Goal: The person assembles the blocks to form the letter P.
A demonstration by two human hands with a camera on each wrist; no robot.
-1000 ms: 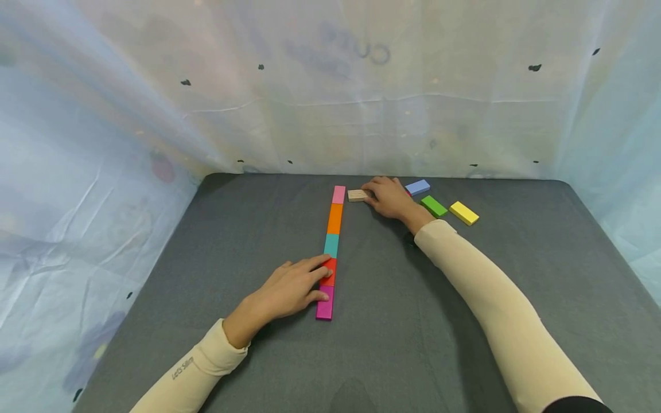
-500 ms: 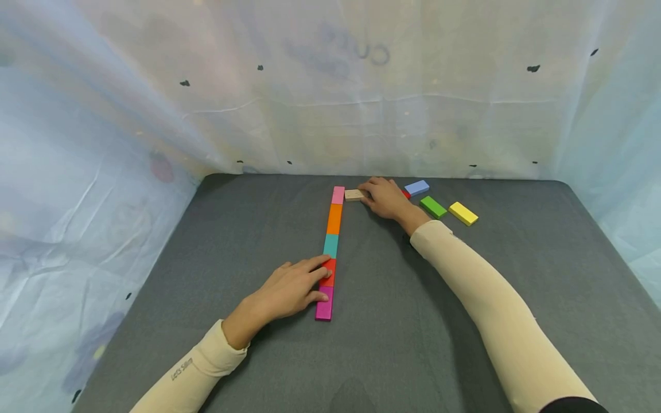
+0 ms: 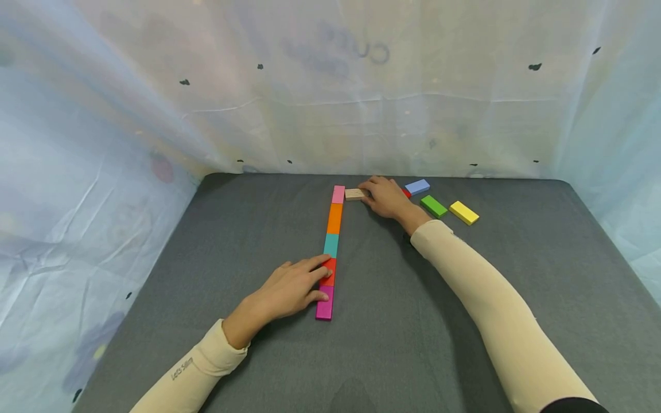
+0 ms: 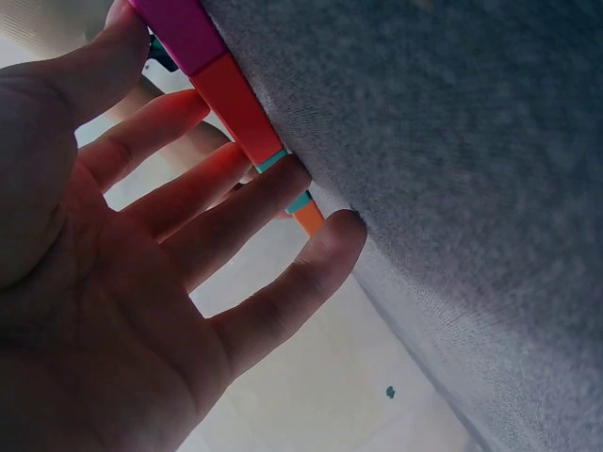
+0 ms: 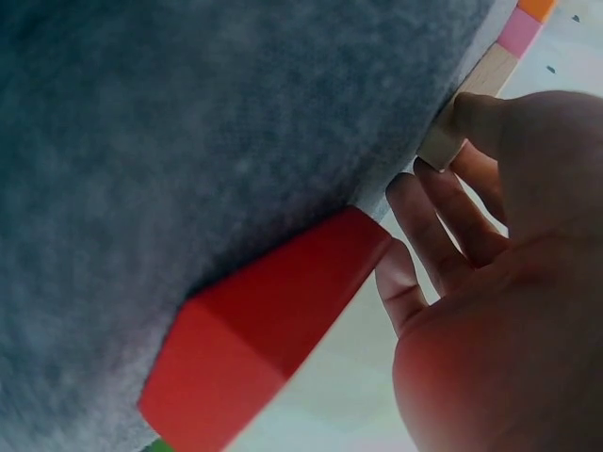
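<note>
1. Five coloured blocks already lie end to end in a straight row (image 3: 331, 252) on the grey mat (image 3: 413, 321): pink block (image 3: 338, 194) at the far end, then orange, teal, red, and magenta block (image 3: 325, 302) nearest the person.
2. By my reading the row is roughly half built. The natural wood block (image 3: 355, 194) sits just beside the pink end, lying crosswise, not yet in line.
3. Loose blocks lie to the right: a red block (image 5: 273, 325) mostly hidden behind the right hand, a blue block (image 3: 417, 187), a green block (image 3: 433, 206) and a yellow block (image 3: 463, 213).
4. The left hand (image 3: 289, 287) lies flat with straight, slightly spread fingers resting on the row's red and magenta pieces.
5. The right hand (image 3: 386, 198) touches the wood block's near end with relaxed fingertips, not gripping it.
6. The wood block is pale, unpainted and flat.
</note>
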